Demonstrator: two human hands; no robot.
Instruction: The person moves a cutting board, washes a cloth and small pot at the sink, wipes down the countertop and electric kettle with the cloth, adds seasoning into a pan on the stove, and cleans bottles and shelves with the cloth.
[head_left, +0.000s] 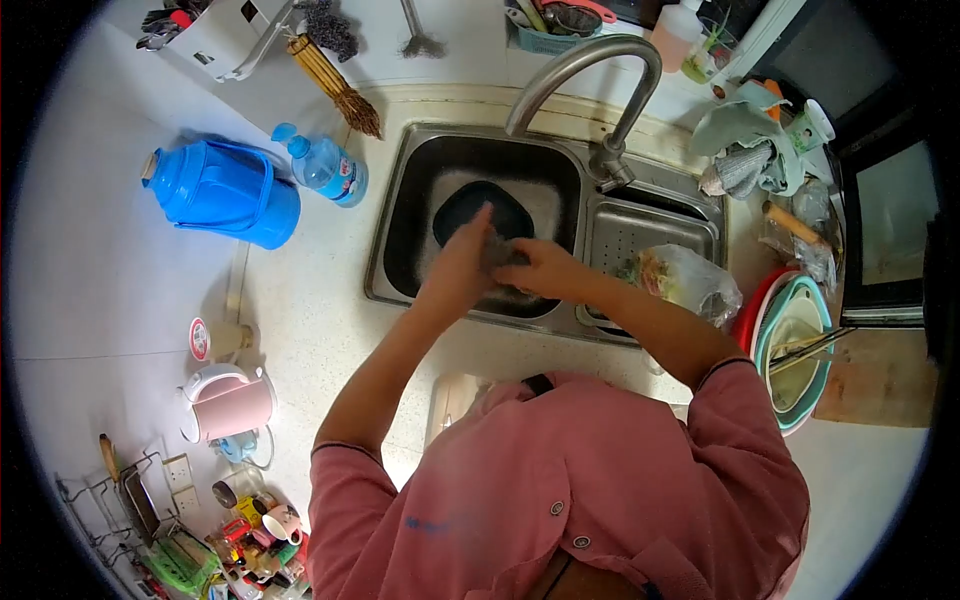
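Note:
Over the left basin of the steel sink [402, 262], my two hands meet around a small grey, blurred lump [495, 252], perhaps a scrubber; its kind is unclear. My left hand [458, 265] is against its left side, with a finger pointing up and the others partly hidden. From the right, my right hand [545, 270] pinches it with bent fingers. Just beyond the hands, a dark bowl-like dish [480, 207] with rounded corners lies on the basin floor, its near part covered by my left hand.
The curved tap [600, 45] arches over the sink's back. A plastic bag with scraps [690, 283] sits on the right drain basin, near stacked basins [810, 300]. Left stand a blue thermos [225, 195], a blue bottle [330, 170] and a pink kettle [232, 405].

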